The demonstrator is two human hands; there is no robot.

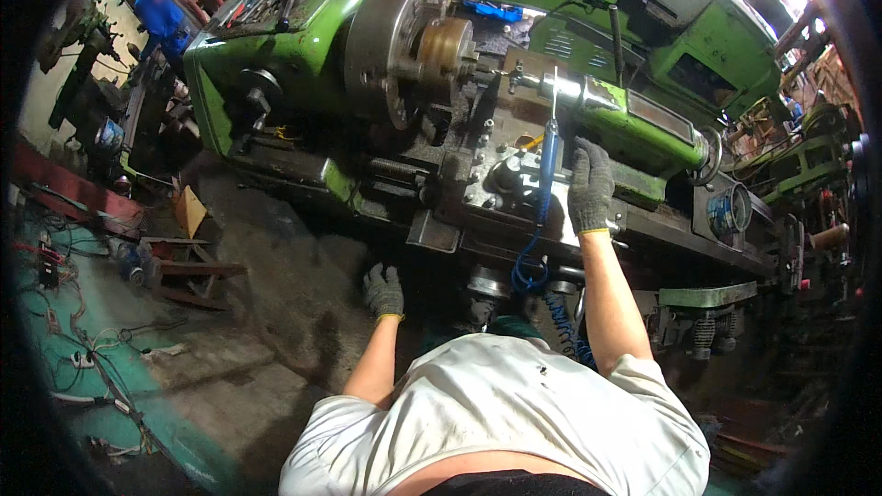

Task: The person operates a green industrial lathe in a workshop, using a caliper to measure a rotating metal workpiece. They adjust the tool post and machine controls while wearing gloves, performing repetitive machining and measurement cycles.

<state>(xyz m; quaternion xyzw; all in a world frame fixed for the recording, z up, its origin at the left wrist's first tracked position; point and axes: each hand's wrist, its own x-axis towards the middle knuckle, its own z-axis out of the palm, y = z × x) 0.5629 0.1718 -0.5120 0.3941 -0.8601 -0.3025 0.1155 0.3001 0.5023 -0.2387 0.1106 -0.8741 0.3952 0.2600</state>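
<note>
In front of me is a green metal lathe (pixel 312 46). Its large chuck (pixel 390 46) carries a brass-coloured round workpiece (pixel 445 48). My right hand (pixel 591 186), in a grey knit glove, lies over the carriage beside the tailstock (pixel 643 133), its fingers stretched out. Just left of it a blue air blow gun (pixel 548 165) with a thin nozzle stands upright; I see no grip on it. Lower and to the left, my gloved left hand (pixel 383 292) hangs free near the front of the lathe, fingers apart and holding nothing.
A blue coiled hose (pixel 562 321) hangs between my body and the carriage. The tailstock handwheel (pixel 709 156) is at the right. Tools lie on the headstock top (pixel 266 7). Cables (pixel 96 349) trail over the floor at left. A person in blue (pixel 158 14) stands at far left.
</note>
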